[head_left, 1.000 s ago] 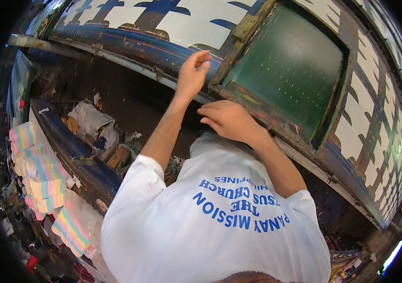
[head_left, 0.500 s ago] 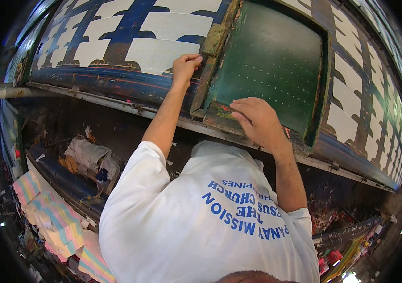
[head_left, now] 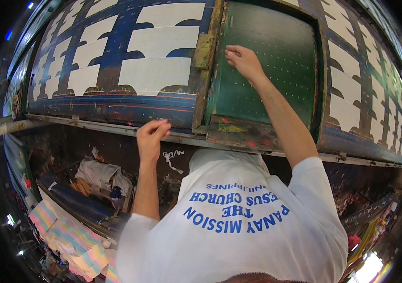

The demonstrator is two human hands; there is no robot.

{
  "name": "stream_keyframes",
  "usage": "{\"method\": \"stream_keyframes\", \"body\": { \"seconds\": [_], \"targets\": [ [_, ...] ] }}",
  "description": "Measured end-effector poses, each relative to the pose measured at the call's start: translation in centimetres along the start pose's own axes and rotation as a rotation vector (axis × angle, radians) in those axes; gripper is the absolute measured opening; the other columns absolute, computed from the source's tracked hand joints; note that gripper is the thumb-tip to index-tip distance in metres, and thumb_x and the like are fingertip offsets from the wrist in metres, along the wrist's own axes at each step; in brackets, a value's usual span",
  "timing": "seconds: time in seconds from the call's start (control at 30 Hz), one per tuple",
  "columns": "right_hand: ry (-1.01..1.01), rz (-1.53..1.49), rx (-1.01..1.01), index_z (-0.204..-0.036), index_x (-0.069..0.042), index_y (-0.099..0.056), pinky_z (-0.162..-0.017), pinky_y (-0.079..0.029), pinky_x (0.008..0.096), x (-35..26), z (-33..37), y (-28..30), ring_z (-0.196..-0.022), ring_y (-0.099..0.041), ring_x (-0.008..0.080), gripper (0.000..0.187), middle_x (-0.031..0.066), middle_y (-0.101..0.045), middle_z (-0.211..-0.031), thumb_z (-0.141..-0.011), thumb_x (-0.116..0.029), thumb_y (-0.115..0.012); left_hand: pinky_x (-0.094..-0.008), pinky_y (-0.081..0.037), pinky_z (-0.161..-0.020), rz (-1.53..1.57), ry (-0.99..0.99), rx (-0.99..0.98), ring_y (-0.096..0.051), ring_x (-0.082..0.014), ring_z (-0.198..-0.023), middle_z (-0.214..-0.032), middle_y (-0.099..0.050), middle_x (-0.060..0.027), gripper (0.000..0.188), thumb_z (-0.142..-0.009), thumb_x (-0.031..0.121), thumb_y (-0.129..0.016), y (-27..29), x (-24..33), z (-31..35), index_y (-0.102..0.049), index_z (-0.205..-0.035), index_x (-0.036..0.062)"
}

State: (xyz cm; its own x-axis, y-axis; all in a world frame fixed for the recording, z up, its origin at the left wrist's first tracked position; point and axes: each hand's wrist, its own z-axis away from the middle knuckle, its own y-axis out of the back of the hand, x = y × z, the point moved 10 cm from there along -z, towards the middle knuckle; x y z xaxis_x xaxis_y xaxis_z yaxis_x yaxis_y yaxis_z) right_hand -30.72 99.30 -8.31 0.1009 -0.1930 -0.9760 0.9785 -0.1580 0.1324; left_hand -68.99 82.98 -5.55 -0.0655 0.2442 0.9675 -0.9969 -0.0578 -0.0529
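Note:
My left hand (head_left: 152,139) is raised just in front of the table's edge, thumb and fingertips pressed together; whether a small thing is between them I cannot make out. Over the left part of a printing screen (head_left: 267,70), with green mesh dotted in rows, hovers my right hand (head_left: 243,61). Its fingers are curled and closed, and what they may hold is hidden. A stained wooden frame (head_left: 201,104) surrounds the mesh, with a paint-smeared ledge (head_left: 243,132) at its near end. Left of the frame lies a white cut piece (head_left: 153,78) bearing faint yellow dots.
More white cut pieces (head_left: 345,111) lie in rows on the long dark-blue table (head_left: 130,106). A metal rail (head_left: 87,123) runs along its near edge. A white stringy scrap (head_left: 173,160) shows below my left hand. Striped pastel cloth (head_left: 69,231) lies at lower left.
My left hand has come away from the frame's left side, down toward the table's edge. My right hand has risen from the near ledge to above the mesh. A white scrap now shows below.

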Motion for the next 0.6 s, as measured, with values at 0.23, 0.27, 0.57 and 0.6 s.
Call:
{"method": "stream_keyframes", "body": {
  "seconds": [0.23, 0.27, 0.57, 0.6],
  "targets": [
    [-0.116, 0.282, 0.095, -0.118, 0.000, -0.081, -0.073, -0.063, 0.0293, 1.3, -5.4, -2.8, -0.082, -0.078, 0.0134, 0.026, 0.0092, -0.082, -0.094, -0.103, -0.019, -0.074, -0.0281, -0.057, -0.072, -0.250, 0.483, -0.257, -0.070, -0.0132, -0.083, -0.099, -0.077, -0.0090, 0.023, -0.106, 0.024, -0.071, 8.1, -10.0, 8.4, -0.075, -0.108, 0.0017],
    [-0.111, 0.291, 0.100, -0.115, 0.000, -0.082, -0.071, -0.063, 0.0291, 1.2, -5.5, -2.9, -0.078, -0.077, 0.0129, 0.024, 0.0084, -0.082, -0.091, -0.102, -0.018, -0.074, -0.0389, -0.061, -0.092, -0.478, 0.380, -0.401, -0.075, -0.0269, -0.110, -0.121, -0.078, -0.0138, 0.033, -0.101, 0.026, -0.078, 7.7, -11.3, 9.0, -0.075, -0.124, 0.0036],
    [-0.163, 0.457, 0.157, -0.103, 0.001, -0.079, -0.066, -0.063, 0.0312, 3.1, -6.8, -3.3, -0.072, -0.076, 0.0183, 0.027, 0.0113, -0.079, -0.086, -0.097, -0.025, -0.074, -0.0477, -0.059, -0.089, -1.196, 0.453, -0.372, -0.076, -0.0398, -0.101, -0.101, -0.079, -0.0230, 0.037, -0.089, 0.028, -0.087, 11.2, -18.3, 8.2, -0.079, -0.114, 0.0026],
    [-0.183, 0.488, 0.082, -0.105, 0.003, -0.076, -0.065, -0.063, 0.0325, 3.2, -7.1, -3.8, -0.072, -0.076, 0.0197, 0.028, 0.0125, -0.078, -0.087, -0.099, -0.024, -0.070, -0.0474, -0.059, -0.086, -1.166, 0.479, -0.373, -0.077, -0.0398, -0.098, -0.097, -0.079, -0.0230, 0.034, -0.089, 0.029, -0.087, 10.6, -18.3, 7.5, -0.080, -0.109, 0.0025]
  ]
}}
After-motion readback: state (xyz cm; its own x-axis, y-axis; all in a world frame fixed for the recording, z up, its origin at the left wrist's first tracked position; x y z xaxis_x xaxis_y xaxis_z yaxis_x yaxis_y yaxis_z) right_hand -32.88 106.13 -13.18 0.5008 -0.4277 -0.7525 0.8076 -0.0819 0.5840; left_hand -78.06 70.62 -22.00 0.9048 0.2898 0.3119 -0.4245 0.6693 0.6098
